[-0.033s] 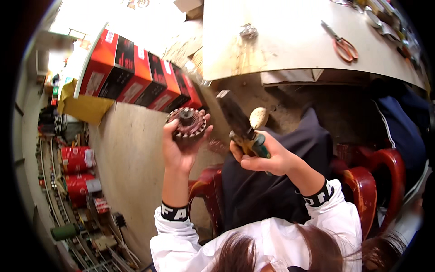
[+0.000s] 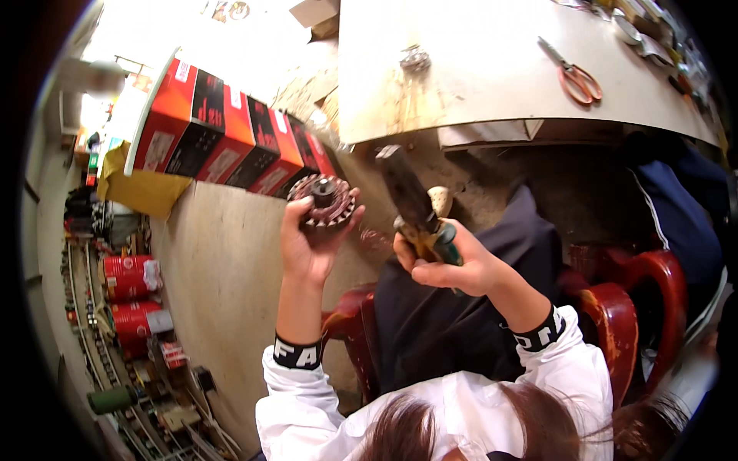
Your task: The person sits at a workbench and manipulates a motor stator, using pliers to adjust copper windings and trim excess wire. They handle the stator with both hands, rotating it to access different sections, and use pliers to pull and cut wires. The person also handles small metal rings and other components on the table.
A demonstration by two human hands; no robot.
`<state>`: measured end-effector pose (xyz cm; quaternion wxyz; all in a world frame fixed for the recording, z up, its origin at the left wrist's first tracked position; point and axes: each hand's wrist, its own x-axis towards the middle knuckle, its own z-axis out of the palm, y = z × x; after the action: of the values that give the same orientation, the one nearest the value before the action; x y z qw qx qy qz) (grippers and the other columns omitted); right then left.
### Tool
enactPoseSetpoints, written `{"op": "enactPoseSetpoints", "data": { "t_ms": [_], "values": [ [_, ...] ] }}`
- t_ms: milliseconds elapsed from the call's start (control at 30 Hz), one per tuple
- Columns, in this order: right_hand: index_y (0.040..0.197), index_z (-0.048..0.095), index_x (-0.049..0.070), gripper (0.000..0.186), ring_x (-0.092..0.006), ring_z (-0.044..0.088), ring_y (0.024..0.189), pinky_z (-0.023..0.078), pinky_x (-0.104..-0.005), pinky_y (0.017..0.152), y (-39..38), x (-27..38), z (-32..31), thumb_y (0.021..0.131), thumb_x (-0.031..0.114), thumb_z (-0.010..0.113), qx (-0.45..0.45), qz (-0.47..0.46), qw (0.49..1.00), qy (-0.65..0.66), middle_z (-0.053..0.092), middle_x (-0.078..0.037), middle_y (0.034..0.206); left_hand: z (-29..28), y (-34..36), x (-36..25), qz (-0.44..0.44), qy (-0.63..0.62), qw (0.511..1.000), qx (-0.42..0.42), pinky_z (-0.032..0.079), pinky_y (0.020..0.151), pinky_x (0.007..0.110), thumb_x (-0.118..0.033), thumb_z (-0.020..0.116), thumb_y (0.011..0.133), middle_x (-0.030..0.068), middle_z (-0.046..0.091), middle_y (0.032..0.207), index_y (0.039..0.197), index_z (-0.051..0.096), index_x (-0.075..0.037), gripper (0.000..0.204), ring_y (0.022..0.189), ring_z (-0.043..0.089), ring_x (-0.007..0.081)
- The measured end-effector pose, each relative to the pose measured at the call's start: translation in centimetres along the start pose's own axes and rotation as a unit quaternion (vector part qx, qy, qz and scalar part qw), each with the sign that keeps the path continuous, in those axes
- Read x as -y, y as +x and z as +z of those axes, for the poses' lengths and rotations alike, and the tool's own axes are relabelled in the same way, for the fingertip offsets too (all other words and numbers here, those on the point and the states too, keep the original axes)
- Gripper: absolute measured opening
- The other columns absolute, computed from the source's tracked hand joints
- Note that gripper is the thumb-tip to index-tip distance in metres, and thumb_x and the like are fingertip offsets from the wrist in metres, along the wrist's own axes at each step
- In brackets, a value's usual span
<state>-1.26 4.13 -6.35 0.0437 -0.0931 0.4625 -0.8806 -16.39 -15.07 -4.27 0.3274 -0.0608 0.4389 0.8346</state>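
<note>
1. Core (image 2: 323, 203): in the left hand (image 2: 309, 250), held up off the table (image 2: 477, 88), just outside its near-left corner. Round, toothed rim, reddish-brown band, raised hub.
2. Left grip: closed on the core. Thumb at the rim's left, fingers round the right side; contact underneath hidden.
3. Right grip: right hand (image 2: 477, 265) wrapped round the handles of the pliers (image 2: 413, 196), nose pointing away from the body, apart from the core. Cannot tell whether the pliers' jaws are parted.
4. Handling (judged): core looks metallic, so likely stiff and heavy for its size. Reddish-brown band, if wound wire, would nick easily. Slipperiness: cannot tell.
5. Best hold (judged): opposite sides of the toothed rim, thumb against fingers; hub as second choice. Avoid pressing the band.
6. Scissors (image 2: 568, 68): on the table, in from its near edge.
</note>
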Motion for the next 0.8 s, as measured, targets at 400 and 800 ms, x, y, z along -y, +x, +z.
{"op": "enactPoseSetpoints", "data": {
  "t_ms": [400, 800],
  "values": [
    [0.104, 0.054, 0.001, 0.031, -0.0059, 0.049, 0.067, 0.04, -0.0214, 0.059, -4.5, 2.8, -8.5, 0.079, 0.014, 0.067, -0.139, -0.11, 0.98, 0.092, 0.054, -0.001, 0.083, 7.3, 22.9, 8.3, -0.072, 0.156, 0.984, 0.042, 0.058, 0.084, 0.05, -0.032, 0.058, 0.094, 0.0142, 0.063, 0.112, 0.122, 0.053, -0.004, 0.04, 0.1, 0.064, 0.0275],
    [0.112, 0.049, 0.001, 0.039, -0.0101, 0.049, 0.069, 0.041, -0.0243, 0.059, -5.3, 2.2, -11.4, 0.079, 0.01, 0.066, -0.154, -0.13, 0.967, 0.158, 0.053, -0.005, 0.089, 9.0, 30.3, 10.8, 0.094, 0.503, 0.859, 0.021, 0.057, 0.078, 0.034, -0.041, 0.056, 0.095, 0.0076, 0.068, 0.099, 0.114, 0.06, -0.004, 0.042, 0.087, 0.067, 0.0166]
  ]
}}
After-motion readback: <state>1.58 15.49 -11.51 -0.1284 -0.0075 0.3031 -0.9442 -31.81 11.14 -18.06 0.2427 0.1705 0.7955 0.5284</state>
